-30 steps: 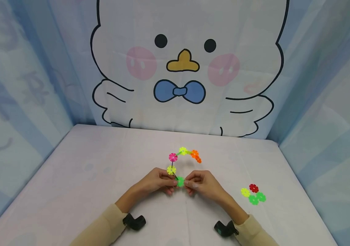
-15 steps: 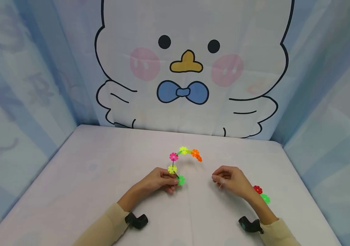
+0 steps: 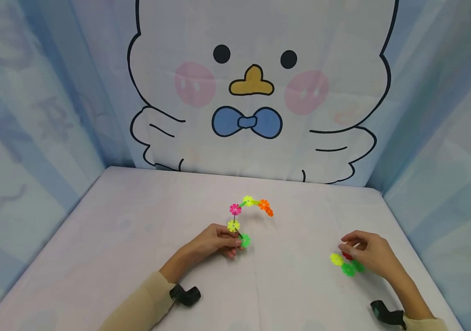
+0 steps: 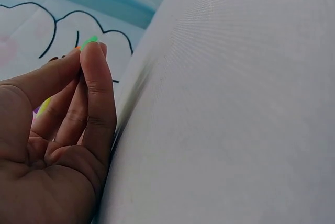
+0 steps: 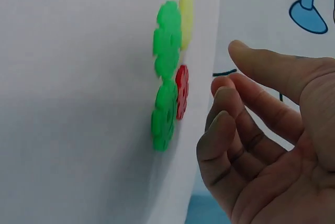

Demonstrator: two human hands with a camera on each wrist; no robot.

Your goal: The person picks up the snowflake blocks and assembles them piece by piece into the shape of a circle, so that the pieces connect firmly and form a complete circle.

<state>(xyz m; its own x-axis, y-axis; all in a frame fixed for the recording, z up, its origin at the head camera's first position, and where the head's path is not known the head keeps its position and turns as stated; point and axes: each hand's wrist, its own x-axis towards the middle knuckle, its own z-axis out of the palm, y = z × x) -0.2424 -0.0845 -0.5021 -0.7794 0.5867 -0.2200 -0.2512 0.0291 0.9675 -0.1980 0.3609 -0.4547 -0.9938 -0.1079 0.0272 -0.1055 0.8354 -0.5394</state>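
Observation:
In the head view my left hand pinches a green notched plastic disc at the near end of a curved chain. The chain runs up through a yellow disc, a pink disc and another yellow one to orange discs. My right hand hovers over several loose discs at the right, its fingers loosely bent with nothing between them. These are a red disc, a yellow disc and two green discs. Thumb and index tip stand apart in the right wrist view.
A pale cloth covers the table. Behind it hangs a curtain with a cartoon figure, and printed curtains close off both sides. Each wrist wears a black camera.
My right hand has let go of the green disc at the chain's end and moved right, to above the loose discs. The left hand keeps its hold, almost in place.

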